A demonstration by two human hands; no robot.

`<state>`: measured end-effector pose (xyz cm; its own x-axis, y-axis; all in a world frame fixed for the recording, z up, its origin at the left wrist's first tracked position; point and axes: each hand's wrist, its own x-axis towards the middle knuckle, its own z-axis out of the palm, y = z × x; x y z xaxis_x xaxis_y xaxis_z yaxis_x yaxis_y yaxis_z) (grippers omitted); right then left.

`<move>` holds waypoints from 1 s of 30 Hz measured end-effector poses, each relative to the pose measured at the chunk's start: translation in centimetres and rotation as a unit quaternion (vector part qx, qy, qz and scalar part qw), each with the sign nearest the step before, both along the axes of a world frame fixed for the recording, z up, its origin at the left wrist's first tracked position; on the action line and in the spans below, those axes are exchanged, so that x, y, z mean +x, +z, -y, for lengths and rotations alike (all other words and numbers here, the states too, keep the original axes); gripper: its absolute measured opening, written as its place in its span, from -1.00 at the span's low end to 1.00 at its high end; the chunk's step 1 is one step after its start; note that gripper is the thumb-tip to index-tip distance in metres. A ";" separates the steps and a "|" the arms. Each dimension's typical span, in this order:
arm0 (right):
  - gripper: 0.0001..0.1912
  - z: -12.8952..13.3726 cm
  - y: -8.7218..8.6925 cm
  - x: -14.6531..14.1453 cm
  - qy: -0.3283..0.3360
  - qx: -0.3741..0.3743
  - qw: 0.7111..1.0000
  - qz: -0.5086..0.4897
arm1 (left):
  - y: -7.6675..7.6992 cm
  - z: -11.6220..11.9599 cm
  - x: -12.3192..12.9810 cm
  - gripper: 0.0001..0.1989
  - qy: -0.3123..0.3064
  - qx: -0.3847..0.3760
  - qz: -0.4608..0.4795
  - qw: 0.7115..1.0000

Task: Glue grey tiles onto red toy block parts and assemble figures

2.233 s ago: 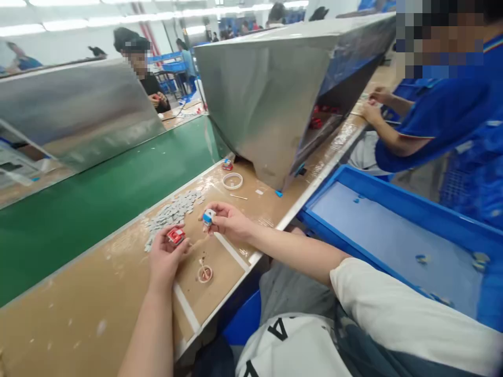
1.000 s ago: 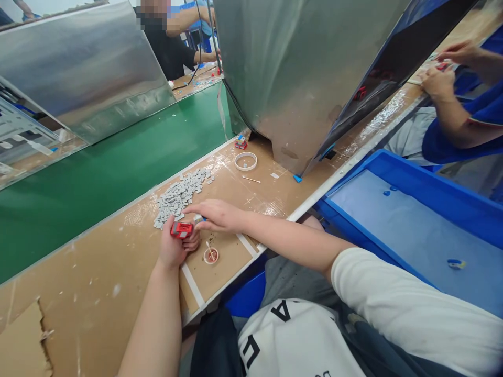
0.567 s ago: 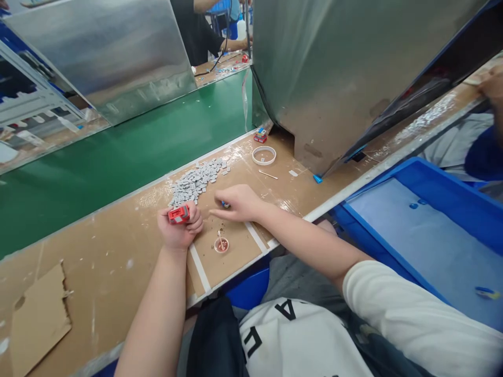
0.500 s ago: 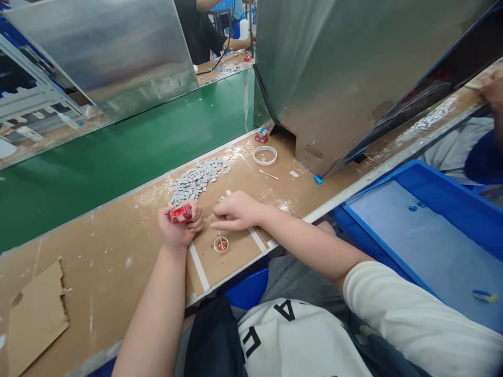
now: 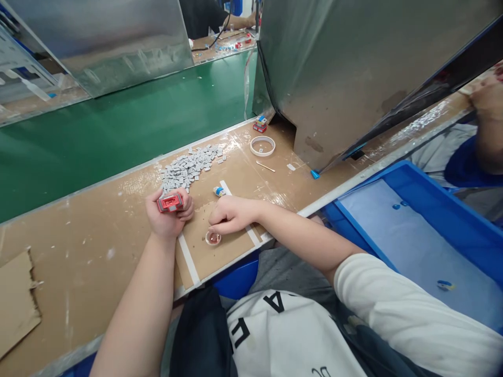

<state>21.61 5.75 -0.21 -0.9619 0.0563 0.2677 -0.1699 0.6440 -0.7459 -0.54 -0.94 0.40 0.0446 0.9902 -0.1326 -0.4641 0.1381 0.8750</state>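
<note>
My left hand [image 5: 167, 213] is wrapped round a small red plastic toy piece [image 5: 170, 203] with grey edges, its hollow side facing up. To the right, my right hand [image 5: 231, 214] is closed in a pinch over the rim of a little round cup [image 5: 213, 239] of reddish liquid. A thin swab-like stick is in those fingers, mostly hidden now. Just beyond that hand lies a small blue, white and yellow piece [image 5: 219, 191]. Many small grey flat parts [image 5: 190, 166] are heaped behind my left hand.
Further back are a roll of tape [image 5: 262, 146], a cotton swab [image 5: 265, 166] and a red-and-blue piece [image 5: 260, 123]. A metal panel [image 5: 338, 68] rises at the right, above a blue tray [image 5: 424, 230]. Torn cardboard [image 5: 18, 298] lies left. Another person's hand [image 5: 487, 99] is far right.
The view has shifted slightly. My right hand has come lower and closer to the cup, its fingers closing up, and the blue-and-white piece behind it shows more. My left hand keeps its red piece.
</note>
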 end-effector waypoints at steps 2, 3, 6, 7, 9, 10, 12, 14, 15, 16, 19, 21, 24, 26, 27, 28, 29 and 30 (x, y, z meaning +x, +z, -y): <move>-0.51 -0.1 -0.1 0.1 -0.008 -0.028 0.999 -0.027 | -0.1 0.0 0.0 -0.53 0.000 0.005 -0.022 1.000; -0.49 -0.1 -0.2 0.1 -0.031 -0.038 0.998 -0.050 | -0.2 0.1 0.1 -0.55 -0.006 0.008 -0.037 0.999; -0.45 -0.2 -0.6 0.0 -0.161 -0.062 0.974 -0.146 | -0.6 0.0 0.3 -0.57 -0.021 0.008 -0.093 0.995; -0.45 -0.2 -0.6 -0.1 -0.208 -0.067 0.960 -0.174 | -0.8 0.0 0.4 -0.57 -0.021 0.008 -0.109 0.994; -0.45 -0.2 -0.7 -0.3 -0.273 -0.070 0.937 -0.205 | -1.1 -0.1 0.6 -0.57 -0.017 0.010 -0.134 0.991; -0.46 -0.2 -0.7 -0.4 -0.287 -0.068 0.932 -0.211 | -1.2 -0.2 0.7 -0.57 -0.016 0.012 -0.145 0.989; -0.47 -0.1 -0.7 -0.6 -0.295 -0.063 0.930 -0.210 | -1.5 -0.2 0.9 -0.57 -0.015 0.014 -0.165 0.986; -0.47 0.0 -0.7 -0.8 -0.299 -0.064 0.929 -0.207 | -1.6 -0.2 1.1 -0.56 -0.009 0.018 -0.187 0.982; -0.47 0.0 -0.7 -1.0 -0.299 -0.064 0.930 -0.205 | -1.6 -0.2 1.1 -0.55 -0.005 0.022 -0.196 0.980; -0.47 0.0 -0.8 -1.1 -0.297 -0.063 0.931 -0.201 | -1.6 -0.1 1.2 -0.55 -0.002 0.027 -0.202 0.979; -0.47 0.0 -0.9 -1.2 -0.283 -0.051 0.938 -0.193 | -1.7 -0.1 1.3 -0.58 0.010 0.033 -0.203 0.979; -0.47 0.0 -0.9 -1.2 -0.279 -0.046 0.939 -0.195 | -1.8 -0.1 1.3 -0.60 0.013 0.030 -0.202 0.979; -0.48 0.0 -0.8 -1.1 -0.283 -0.048 0.936 -0.203 | -1.9 -0.1 1.2 -0.59 0.009 0.029 -0.208 0.978; -0.47 0.0 -0.8 -1.1 -0.280 -0.047 0.937 -0.203 | -2.1 -0.1 1.1 -0.61 0.017 0.025 -0.200 0.979; -0.47 0.0 -0.8 -1.1 -0.277 -0.045 0.939 -0.201 | -2.2 -0.1 1.0 -0.63 0.024 0.023 -0.192 0.981; -0.46 0.1 -0.8 -1.1 -0.274 -0.044 0.940 -0.199 | -2.3 -0.1 1.0 -0.65 0.030 0.019 -0.185 0.982; -0.46 0.1 -0.8 -1.1 -0.272 -0.043 0.941 -0.196 | -2.4 -0.1 1.0 -0.66 0.035 0.016 -0.180 0.983; -0.46 0.1 -0.8 -1.1 -0.269 -0.043 0.942 -0.195 | -2.5 -0.1 0.9 -0.67 0.037 0.013 -0.178 0.983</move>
